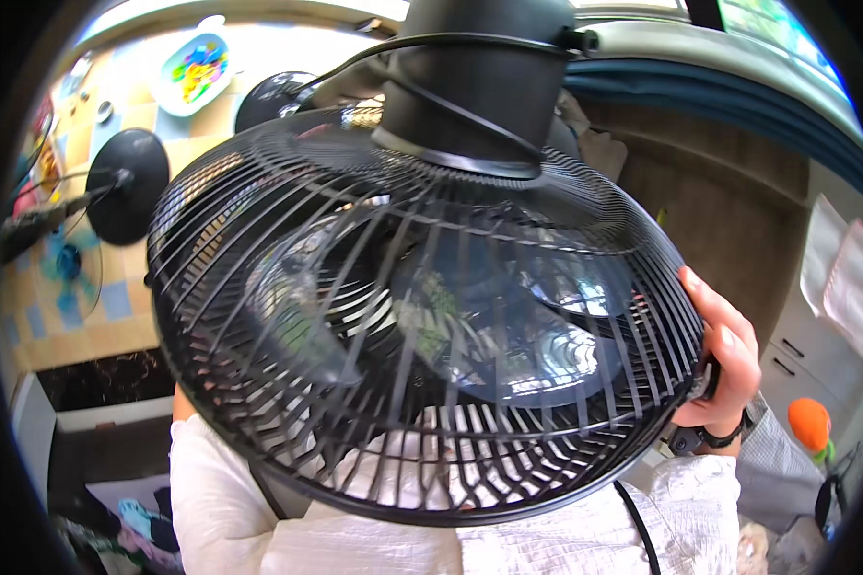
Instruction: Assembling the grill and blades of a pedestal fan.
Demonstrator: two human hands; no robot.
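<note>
A large black electric fan fills the middle of the view, tilted, with its wire cage and dark glossy blades toward me. Its black cylindrical motor housing points away at the top, with a thin black cord wrapped around it. My right hand grips the right rim of the cage, fingers curled over the edge; a dark watch is on that wrist. My left forearm goes up behind the cage's left side, and the fan hides that hand.
On the tiled floor at left are a round black base and a small fan with blue blades. A white tub of colourful pieces stands farther off. White drawers and an orange toy are at right.
</note>
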